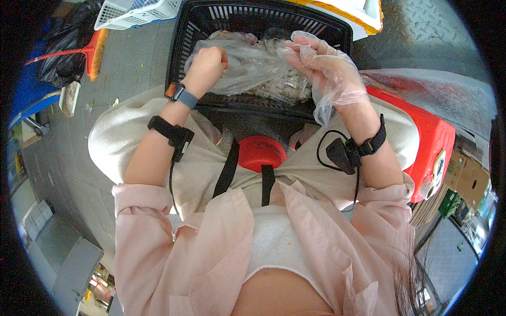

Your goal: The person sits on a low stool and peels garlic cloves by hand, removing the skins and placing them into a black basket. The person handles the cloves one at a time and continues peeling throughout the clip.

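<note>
My left hand [206,71], bare and with a watch on its wrist, is closed on clear plastic film [241,65] over a black slatted plastic basket [261,111]. The film stretches from it towards my right hand [316,61], which wears a loose clear disposable glove [348,81]. The right fingers are bent together; whether they pinch the film cannot be told. Beneath the film, partly hidden, lie clear packages [290,85] of greyish food that I cannot identify.
A red plastic stool [261,152] shows between my legs. White foam box [367,19] and white basket [136,15] stand beyond the black basket. A red container [431,130] is at right. A red broom [90,53] and black bag [65,59] lie at left.
</note>
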{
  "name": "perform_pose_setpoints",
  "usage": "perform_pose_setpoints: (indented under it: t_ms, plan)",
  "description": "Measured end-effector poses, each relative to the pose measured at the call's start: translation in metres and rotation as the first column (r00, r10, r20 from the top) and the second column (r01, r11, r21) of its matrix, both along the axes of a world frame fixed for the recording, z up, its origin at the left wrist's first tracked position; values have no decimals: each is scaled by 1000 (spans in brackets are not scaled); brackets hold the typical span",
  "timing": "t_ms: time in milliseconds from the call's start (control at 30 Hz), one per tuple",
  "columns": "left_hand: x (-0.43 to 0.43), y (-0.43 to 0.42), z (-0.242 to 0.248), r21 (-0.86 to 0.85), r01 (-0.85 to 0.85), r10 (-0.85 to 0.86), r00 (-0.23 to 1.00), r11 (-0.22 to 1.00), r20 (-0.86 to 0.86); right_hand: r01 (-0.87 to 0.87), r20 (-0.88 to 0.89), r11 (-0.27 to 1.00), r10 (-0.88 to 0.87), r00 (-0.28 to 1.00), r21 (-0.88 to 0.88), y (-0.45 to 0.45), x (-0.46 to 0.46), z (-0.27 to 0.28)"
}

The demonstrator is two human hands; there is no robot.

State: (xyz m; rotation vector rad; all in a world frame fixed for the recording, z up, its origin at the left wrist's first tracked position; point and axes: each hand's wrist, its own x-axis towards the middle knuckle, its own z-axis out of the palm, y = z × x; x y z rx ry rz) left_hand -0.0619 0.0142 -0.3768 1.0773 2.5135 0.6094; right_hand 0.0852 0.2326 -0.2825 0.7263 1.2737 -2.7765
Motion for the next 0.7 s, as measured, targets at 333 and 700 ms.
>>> perform_pose_setpoints:
  t_ms: [333, 700]
  plan:
    - [22, 24, 49, 389, -223, -58, 803, 894, 594, -269, 224, 801, 173, 959, 535, -7, 0, -6]
    - [47, 35, 89, 451, -605, -20, 584, 656, 812, -115, -15, 358, 340, 940, 926, -37, -10, 17]
